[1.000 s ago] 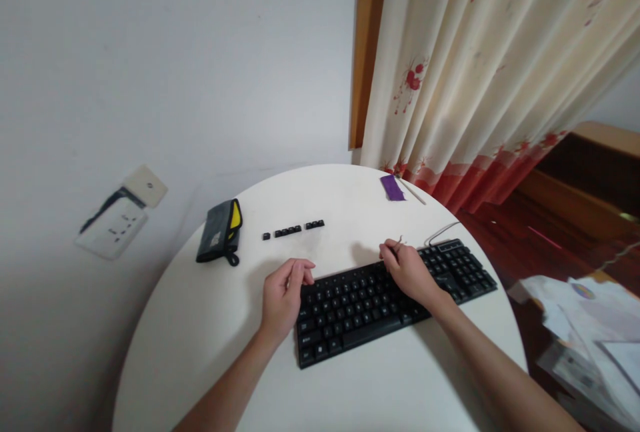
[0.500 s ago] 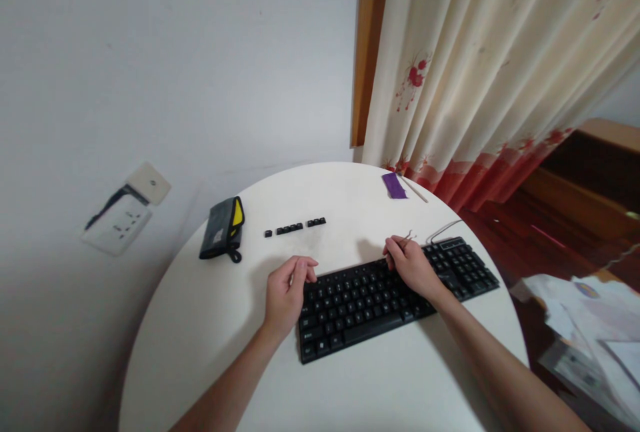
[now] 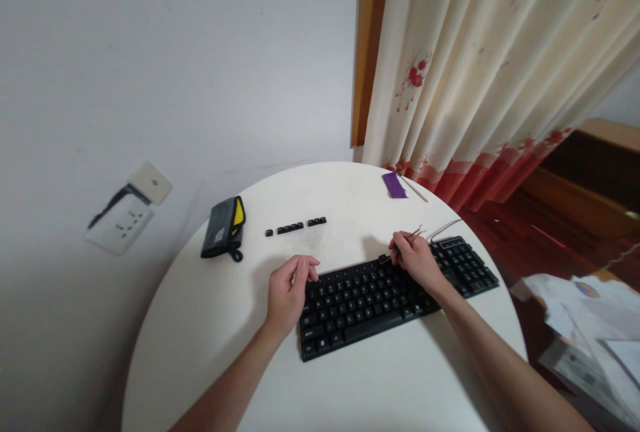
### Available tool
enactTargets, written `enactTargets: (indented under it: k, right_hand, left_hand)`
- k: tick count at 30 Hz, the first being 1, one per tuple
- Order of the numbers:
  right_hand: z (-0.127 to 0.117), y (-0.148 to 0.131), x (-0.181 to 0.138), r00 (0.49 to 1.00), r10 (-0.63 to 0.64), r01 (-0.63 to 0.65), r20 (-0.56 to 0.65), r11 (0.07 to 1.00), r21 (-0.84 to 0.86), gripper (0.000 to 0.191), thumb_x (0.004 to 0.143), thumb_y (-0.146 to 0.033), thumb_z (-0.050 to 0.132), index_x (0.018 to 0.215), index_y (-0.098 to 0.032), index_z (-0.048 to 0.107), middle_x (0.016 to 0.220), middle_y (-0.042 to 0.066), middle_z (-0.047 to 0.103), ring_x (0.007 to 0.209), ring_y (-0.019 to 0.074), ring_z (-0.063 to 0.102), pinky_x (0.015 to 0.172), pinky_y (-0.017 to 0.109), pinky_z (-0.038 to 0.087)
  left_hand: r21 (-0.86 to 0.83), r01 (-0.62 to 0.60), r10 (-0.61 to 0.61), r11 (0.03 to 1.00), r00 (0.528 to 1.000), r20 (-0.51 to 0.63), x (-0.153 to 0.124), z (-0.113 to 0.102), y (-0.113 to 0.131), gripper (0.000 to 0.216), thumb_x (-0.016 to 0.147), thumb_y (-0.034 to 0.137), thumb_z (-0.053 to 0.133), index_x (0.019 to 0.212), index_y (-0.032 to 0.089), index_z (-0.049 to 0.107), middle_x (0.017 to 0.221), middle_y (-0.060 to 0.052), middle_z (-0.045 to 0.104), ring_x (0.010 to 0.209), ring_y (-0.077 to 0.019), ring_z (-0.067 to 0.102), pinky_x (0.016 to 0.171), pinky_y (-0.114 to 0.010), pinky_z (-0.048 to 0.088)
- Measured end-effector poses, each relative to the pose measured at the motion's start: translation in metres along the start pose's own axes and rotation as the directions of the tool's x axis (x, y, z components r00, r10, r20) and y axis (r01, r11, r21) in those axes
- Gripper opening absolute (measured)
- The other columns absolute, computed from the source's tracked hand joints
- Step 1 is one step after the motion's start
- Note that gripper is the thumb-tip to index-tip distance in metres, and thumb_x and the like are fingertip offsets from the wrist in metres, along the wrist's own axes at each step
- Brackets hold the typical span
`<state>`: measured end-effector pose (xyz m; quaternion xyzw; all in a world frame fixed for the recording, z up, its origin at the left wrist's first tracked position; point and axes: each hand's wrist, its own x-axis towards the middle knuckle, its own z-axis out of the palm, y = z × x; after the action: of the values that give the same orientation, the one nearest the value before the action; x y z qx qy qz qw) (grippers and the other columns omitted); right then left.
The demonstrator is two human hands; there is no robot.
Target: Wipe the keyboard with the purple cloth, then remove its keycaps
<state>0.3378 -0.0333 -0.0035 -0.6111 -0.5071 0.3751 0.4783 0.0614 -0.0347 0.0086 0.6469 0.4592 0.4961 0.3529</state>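
Note:
A black keyboard [image 3: 373,299] lies across a round white table [image 3: 210,325]. My left hand [image 3: 287,289] rests curled on the keyboard's left end, its fingers bent on the top edge. My right hand [image 3: 417,262] is closed round a thin wire keycap puller [image 3: 413,235] at the keyboard's top row, with a black keycap [image 3: 384,259] at the tool's tip. A row of several loose black keycaps [image 3: 296,226] lies farther back on the table.
A grey and yellow pouch [image 3: 223,230] sits at the table's left. A purple slip [image 3: 394,185] and a thin stick lie at the far edge by the curtain [image 3: 475,79]. The keyboard cable [image 3: 443,228] runs off right. Papers [image 3: 585,319] lie on the floor at right.
My right hand has lifted slightly and shifted right with the puller, and a black keycap now shows at its tip. My left hand has barely moved.

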Motion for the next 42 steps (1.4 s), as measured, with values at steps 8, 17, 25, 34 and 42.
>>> enactTargets:
  k: [8,17,25,34,42]
  right_hand:
    - [0.018,-0.033,-0.031,0.982,-0.17,0.156,0.079,0.975,0.158,0.03,0.094,-0.044,0.054,0.08,-0.019,0.062,0.062,0.0,0.064,0.047,0.0103,0.044,0.047,0.024,0.034]
    - [0.043,-0.04,-0.059,0.9,-0.308,0.264,0.308,0.948,0.176,0.018,0.095,-0.034,0.056,0.097,-0.021,0.067,0.085,0.003,0.073,0.083,0.0178,0.067,0.079,0.03,0.052]
    - [0.047,-0.044,-0.063,0.854,-0.404,0.373,0.328,0.915,0.155,0.015,0.094,-0.026,0.056,0.1,-0.022,0.069,0.092,0.004,0.074,0.087,0.0176,0.069,0.082,0.029,0.053]
    - [0.053,-0.035,-0.063,0.84,-0.474,0.474,0.265,0.878,0.069,0.018,0.094,-0.022,0.056,0.104,-0.022,0.07,0.096,0.005,0.075,0.086,0.0177,0.07,0.08,0.028,0.053]
    - [0.053,-0.038,-0.062,0.867,-0.445,0.439,0.223,0.895,0.079,0.016,0.094,-0.022,0.056,0.102,-0.021,0.07,0.091,0.004,0.074,0.083,0.0169,0.069,0.078,0.028,0.053]
  left_hand:
    - [-0.065,0.04,-0.029,0.997,0.986,0.162,0.0,0.003,-0.001,0.022,0.093,0.034,0.057,0.098,0.017,0.07,0.084,-0.005,0.071,0.078,-0.0176,0.066,0.074,-0.028,0.052]
    - [-0.189,0.163,-0.078,0.968,0.918,0.389,-0.002,0.003,0.005,0.038,0.084,0.028,0.069,0.12,0.017,0.067,0.117,-0.013,0.072,0.102,-0.0252,0.07,0.095,-0.042,0.054]
    - [-0.191,0.175,-0.087,0.966,0.914,0.397,-0.002,0.002,0.004,0.027,0.08,0.023,0.072,0.106,0.017,0.073,0.096,-0.008,0.076,0.088,-0.021,0.072,0.085,-0.034,0.057]
    - [-0.234,0.197,-0.087,0.952,0.907,0.411,-0.003,0.006,0.002,0.014,0.084,0.02,0.068,0.097,0.017,0.071,0.088,-0.005,0.073,0.072,-0.0154,0.069,0.074,-0.029,0.057]
    - [-0.22,0.081,0.0,0.972,0.939,0.345,-0.003,0.009,-0.006,0.018,0.081,0.016,0.072,0.098,0.02,0.076,0.114,-0.009,0.068,0.1,-0.0217,0.068,0.085,-0.034,0.059]
